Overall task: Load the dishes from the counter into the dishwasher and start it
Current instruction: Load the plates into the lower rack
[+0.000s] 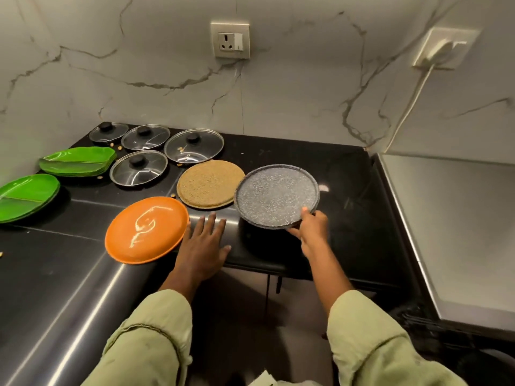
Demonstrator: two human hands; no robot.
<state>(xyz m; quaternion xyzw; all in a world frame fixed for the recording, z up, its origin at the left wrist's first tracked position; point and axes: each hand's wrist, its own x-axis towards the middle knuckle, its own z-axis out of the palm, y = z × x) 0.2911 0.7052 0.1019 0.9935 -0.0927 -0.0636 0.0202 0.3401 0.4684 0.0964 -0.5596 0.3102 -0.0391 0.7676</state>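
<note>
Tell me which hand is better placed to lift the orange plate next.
Left. The left hand is open and free beside the orange plate, while the right hand holds the grey speckled plate by its rim.

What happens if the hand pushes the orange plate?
The orange plate would probably slide easily, since the black counter looks glossy. It sits at the rounded front edge, so it might tip off. It looks stiff, not floppy.
</note>
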